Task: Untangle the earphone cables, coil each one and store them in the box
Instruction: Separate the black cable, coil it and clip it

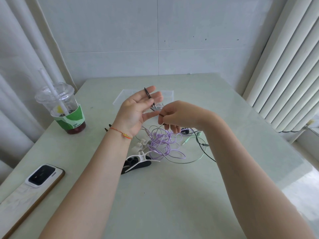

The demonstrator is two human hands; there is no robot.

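My left hand [138, 109] is raised palm-up above the table, fingers straight, with a black earphone cable [147, 93] wound around them. My right hand [174, 116] pinches the free end of that black cable just right of the left thumb. Below the hands lies a tangle of purple cable [164, 144] mixed with a mint-green cable [189, 138] and a dark cable [202, 145]. A clear plastic box [169, 94] stands behind the hands, partly hidden by them.
White and black cable clips [138, 161] lie near my left forearm. A plastic drink cup [65, 107] with a straw stands at the left. A phone [34, 185] lies face down at the front left. Curtains hang at both sides.
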